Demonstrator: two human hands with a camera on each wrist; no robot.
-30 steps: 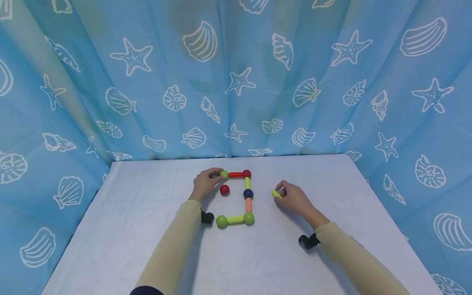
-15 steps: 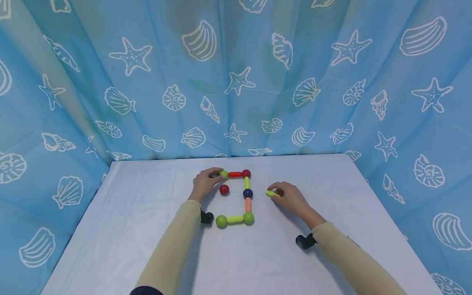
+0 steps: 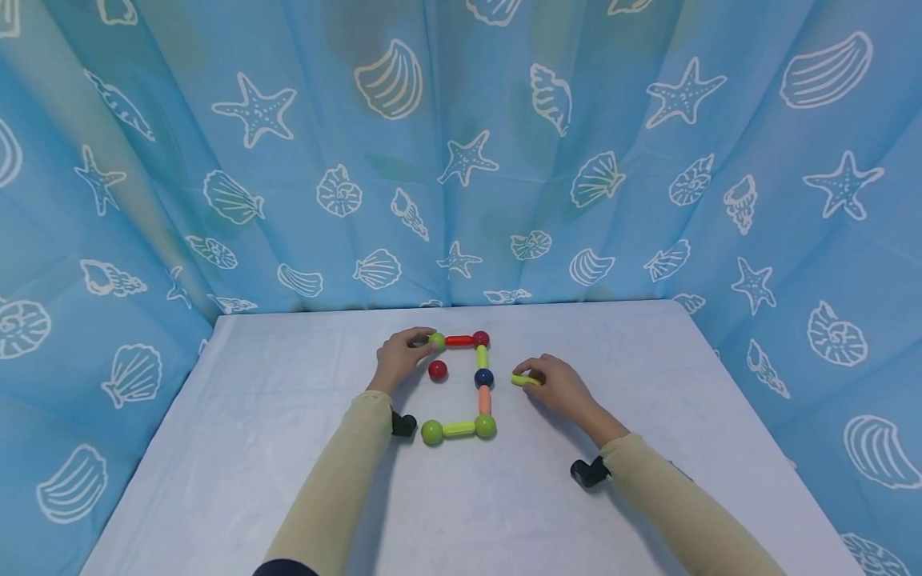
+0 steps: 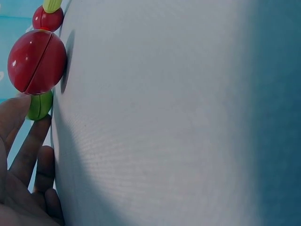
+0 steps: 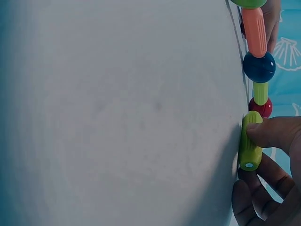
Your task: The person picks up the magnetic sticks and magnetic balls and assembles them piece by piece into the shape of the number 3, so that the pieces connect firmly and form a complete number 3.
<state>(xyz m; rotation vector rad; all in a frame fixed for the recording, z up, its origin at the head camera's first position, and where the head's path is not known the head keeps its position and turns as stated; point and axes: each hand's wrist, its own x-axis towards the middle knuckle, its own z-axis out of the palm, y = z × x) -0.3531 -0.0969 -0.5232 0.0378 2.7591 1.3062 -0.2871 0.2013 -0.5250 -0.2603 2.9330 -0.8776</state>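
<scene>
My left hand (image 3: 398,360) pinches a green ball (image 3: 438,341) at the far end of a chain of magnetic balls and sticks. From it run a red stick (image 3: 458,341), a dark red ball (image 3: 481,339), a yellow-green stick (image 3: 483,358), a blue ball (image 3: 484,378) and an orange stick (image 3: 485,400). The near side has two green balls joined by another yellow-green stick (image 3: 458,430). Between thumb and fingers, my right hand (image 3: 565,388) holds a loose yellow-green stick (image 5: 250,146), just right of the blue ball and apart from it.
A separate red ball (image 3: 437,370) lies inside the chain's bracket shape, close to the left hand. The white-covered table (image 3: 288,480) ends at a blue curtain (image 3: 461,200) with shells and starfish. Dark wrist cameras stick out below both wrists.
My right hand has moved left with its yellow-green stick, closer to the blue ball, and the stick now lies more level. The left hand keeps its place on the green ball.
</scene>
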